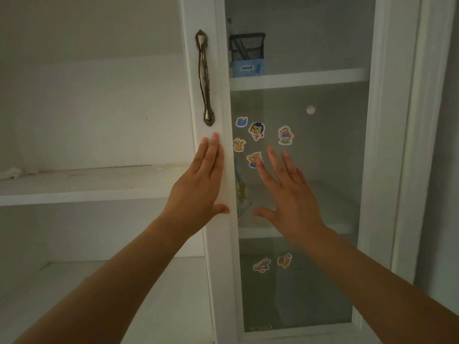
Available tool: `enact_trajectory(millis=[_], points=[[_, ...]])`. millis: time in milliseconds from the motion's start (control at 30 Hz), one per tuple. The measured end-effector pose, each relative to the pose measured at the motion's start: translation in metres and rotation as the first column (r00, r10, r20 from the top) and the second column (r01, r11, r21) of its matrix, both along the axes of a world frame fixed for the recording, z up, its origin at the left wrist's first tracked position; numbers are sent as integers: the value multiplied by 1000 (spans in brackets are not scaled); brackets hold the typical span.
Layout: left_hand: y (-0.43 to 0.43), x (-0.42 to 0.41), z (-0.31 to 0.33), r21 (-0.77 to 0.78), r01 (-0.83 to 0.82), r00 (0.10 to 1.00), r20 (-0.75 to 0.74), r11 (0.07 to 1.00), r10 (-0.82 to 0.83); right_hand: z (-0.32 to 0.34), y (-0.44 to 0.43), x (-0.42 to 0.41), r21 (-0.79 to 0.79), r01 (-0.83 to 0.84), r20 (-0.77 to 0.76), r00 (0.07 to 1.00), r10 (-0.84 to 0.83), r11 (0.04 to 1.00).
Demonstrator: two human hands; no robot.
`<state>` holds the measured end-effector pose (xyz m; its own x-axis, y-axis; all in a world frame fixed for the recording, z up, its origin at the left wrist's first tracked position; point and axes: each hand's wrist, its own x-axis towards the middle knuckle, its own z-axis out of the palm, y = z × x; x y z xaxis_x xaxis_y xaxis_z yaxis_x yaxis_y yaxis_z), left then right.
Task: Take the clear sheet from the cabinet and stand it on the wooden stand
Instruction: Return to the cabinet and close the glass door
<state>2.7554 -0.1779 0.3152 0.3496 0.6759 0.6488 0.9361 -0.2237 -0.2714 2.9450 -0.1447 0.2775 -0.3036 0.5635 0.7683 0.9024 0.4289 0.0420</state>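
A white cabinet fills the view. Its glass door (323, 150) has a white frame (216, 95) and a bronze handle (205, 78), and cartoon stickers are stuck on the pane. My left hand (198, 184) lies flat against the door frame just below the handle, fingers straight and holding nothing. My right hand (285, 192) is spread open in front of the glass, fingers apart. Behind the glass, on the middle shelf, something pale and see-through with coloured print (242, 194) stands upright; I cannot tell if it is the clear sheet. No wooden stand is in view.
A black mesh pen holder (247, 47) stands on a light blue box (247, 68) on the upper shelf behind the glass. Left of the door are open white shelves (87, 192), with a crumpled white scrap (11, 173) at the far left.
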Motion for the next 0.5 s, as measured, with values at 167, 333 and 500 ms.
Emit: enact_trajectory(millis=[167, 333, 500], points=[[-6, 3, -2, -9, -27, 999, -29, 1000, 26, -4, -3, 2, 64, -11, 1, 1000, 11, 998], [-2, 4, -14, -31, -60, 996, -62, 998, 58, -13, 6, 5, 91, -14, -7, 1000, 15, 996], [5, 8, -13, -32, -58, 997, -46, 998, 57, -12, 11, 0, 94, 6, -17, 1000, -4, 996]])
